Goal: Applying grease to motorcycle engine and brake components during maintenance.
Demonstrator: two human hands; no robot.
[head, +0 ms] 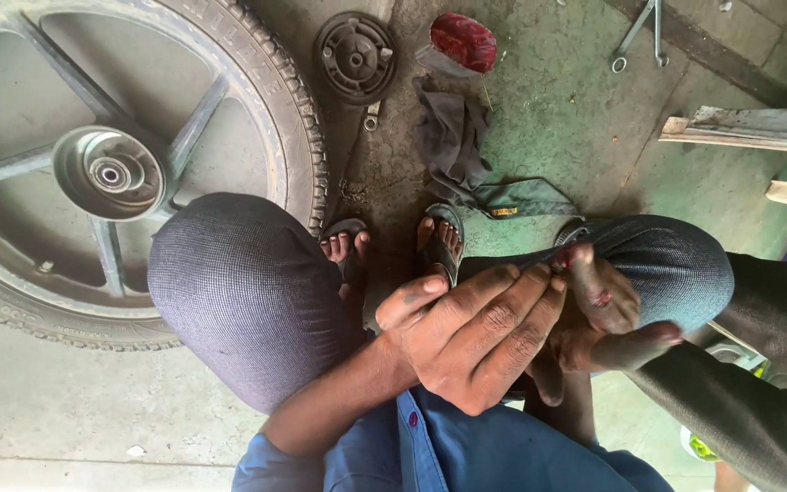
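Low in the centre of the frame, I am watching my left hand [480, 342] lying flat and spread, fingers together, over the right hand [605, 319]. Both are pressing against the grey trouser knee [676, 264] at centre right. My right hand is curling half closed under the left; a reddish patch is showing on its knuckle, and I cannot tell whether it is gripping anything, since the left hand is hiding its palm.

At centre left my other knee [248, 292] is bulging toward the camera. Between the knees, two feet in sandals [393, 251] are resting on the stained concrete floor [585, 109].

Filling the upper left, a spoked motorcycle wheel [120, 169] with its tyre is lying flat, its hub near the middle. Top centre, a round dark brake plate [355, 56] is sitting just beside a red cap [464, 41], with a dark rag [453, 141] lying below them. Upper right, a wheel wrench [638, 35] is lying near a pale plank [749, 129]. A blue shirt [466, 451] is showing along the bottom edge.
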